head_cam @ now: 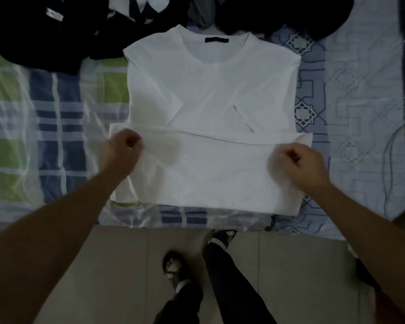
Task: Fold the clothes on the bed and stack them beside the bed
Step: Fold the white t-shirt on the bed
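A white T-shirt (211, 90) lies flat on the bed (360, 113), collar away from me, both sleeves folded in over the chest. Its lower part is doubled up toward the collar, the hem edge running across the middle. My left hand (124, 148) grips the left end of that raised hem with curled fingers. My right hand (302, 164) pinches the right end of the same hem. Both hands look slightly blurred.
Dark garments (45, 33) are heaped at the back left, more dark clothes (290, 12) at the back right, with a black-and-white piece (138, 8) between. A checked sheet (56, 136) covers the bed's left side. Tiled floor (290, 277) and my sandalled feet lie below the bed edge.
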